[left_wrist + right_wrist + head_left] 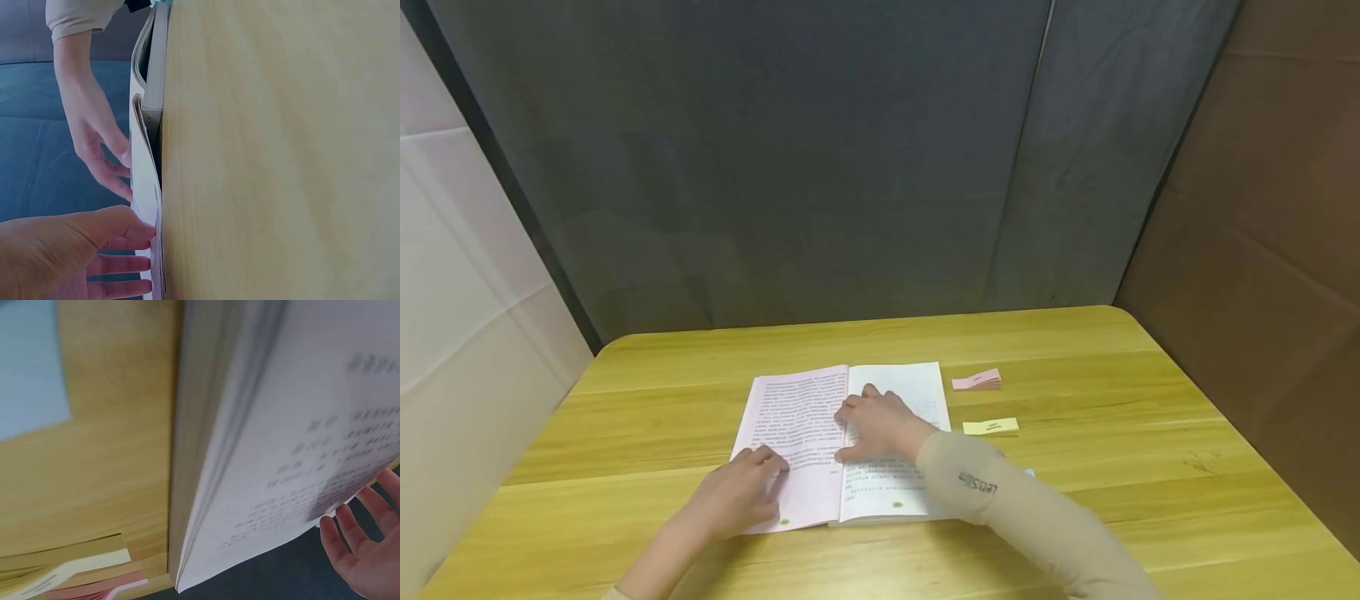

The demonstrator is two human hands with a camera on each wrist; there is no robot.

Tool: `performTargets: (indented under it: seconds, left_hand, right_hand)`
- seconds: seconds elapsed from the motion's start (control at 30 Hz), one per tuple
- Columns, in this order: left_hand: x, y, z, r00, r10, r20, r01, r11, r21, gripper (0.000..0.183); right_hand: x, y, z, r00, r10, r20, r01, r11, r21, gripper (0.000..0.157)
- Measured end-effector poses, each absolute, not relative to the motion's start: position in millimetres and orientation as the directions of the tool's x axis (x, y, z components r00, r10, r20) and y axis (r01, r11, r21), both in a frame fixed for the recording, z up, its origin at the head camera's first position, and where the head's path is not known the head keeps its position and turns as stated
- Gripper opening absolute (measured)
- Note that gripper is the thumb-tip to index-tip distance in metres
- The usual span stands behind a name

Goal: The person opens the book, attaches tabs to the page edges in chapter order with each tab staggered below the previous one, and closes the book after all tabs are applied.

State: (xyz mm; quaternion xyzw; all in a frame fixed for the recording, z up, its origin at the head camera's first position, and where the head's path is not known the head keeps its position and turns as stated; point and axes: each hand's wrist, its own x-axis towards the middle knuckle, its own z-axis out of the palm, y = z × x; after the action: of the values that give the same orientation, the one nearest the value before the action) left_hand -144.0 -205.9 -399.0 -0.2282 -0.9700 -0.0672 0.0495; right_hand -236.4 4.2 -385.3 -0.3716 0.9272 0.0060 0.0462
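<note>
A thick book lies spread on the table, its left page (797, 408) pinkish and its right page (917, 387) white, both printed. My left hand (737, 492) rests on the lower outer part of the left page with its fingers loosely bent. Across the middle fold, my right hand (880, 425) touches the pages with spread fingers. The left wrist view has the left hand (69, 244) at the page's edge, the right hand (94, 119) beyond it, and the page block (156, 69) side-on. In the right wrist view, the fingers (353, 528) lie against the printed page.
Right of the book lie a pink sticky-note pad (977, 380) and a yellow one (991, 427). A blue pad (31, 369) is mostly hidden by the right sleeve in the head view. The wooden table (647, 400) meets a dark curtain (850, 167) at the back.
</note>
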Motion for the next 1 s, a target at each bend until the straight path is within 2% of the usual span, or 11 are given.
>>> performTargets:
  seconds: [0.33, 0.53, 0.8, 1.0]
  left_hand:
    - [-144.0, -206.2, -398.9, -0.888, 0.441, 0.129, 0.453, 0.887, 0.093, 0.036]
    - [-144.3, -207.0, -398.1, -0.891, 0.435, 0.130, 0.447, 0.890, 0.088, 0.036]
    - [-144.2, -205.5, -400.4, -0.898, 0.423, 0.122, 0.436, 0.893, 0.114, 0.037]
    - [-143.1, -205.2, -401.7, -0.894, 0.424, 0.143, 0.441, 0.889, 0.121, 0.036]
  right_hand:
    - [-226.9, 6.0, -388.5, -0.679, -0.732, -0.057, -0.733, 0.680, 0.015, 0.055]
    - [-227.7, 4.4, -389.2, -0.679, -0.733, -0.045, -0.734, 0.677, 0.048, 0.055]
    - [-226.4, 6.0, -388.8, -0.683, -0.728, -0.058, -0.731, 0.681, 0.050, 0.057]
    - [-222.5, 8.9, -390.5, -0.658, -0.751, -0.045, -0.753, 0.657, 0.040, 0.057]
